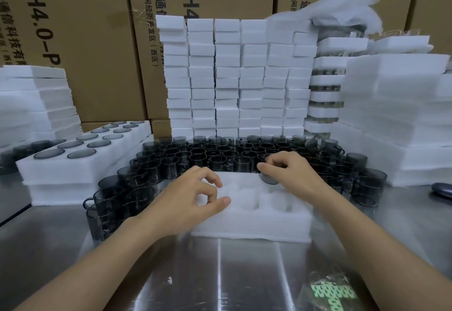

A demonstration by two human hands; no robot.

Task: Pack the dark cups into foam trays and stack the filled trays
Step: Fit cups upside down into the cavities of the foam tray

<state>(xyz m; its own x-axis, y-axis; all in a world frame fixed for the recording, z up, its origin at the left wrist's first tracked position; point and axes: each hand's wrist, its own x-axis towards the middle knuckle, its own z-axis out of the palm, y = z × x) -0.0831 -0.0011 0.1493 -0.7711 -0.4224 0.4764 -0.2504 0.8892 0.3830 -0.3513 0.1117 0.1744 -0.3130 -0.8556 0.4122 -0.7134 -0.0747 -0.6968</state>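
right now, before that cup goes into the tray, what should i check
1. Right hand has a firm grip on the dark cup: ok, the fingers curl round it.
2. Foam tray pockets are free: ok, none visibly holds a cup.
3. Cup is lined up over a pocket: cannot tell, the hand partly hides it.
4. Left hand is out of the cup's way: ok, it holds nothing at the tray's left end.
5. Filled tray on the left is ready to stack on: ok, its visible pockets hold cups.
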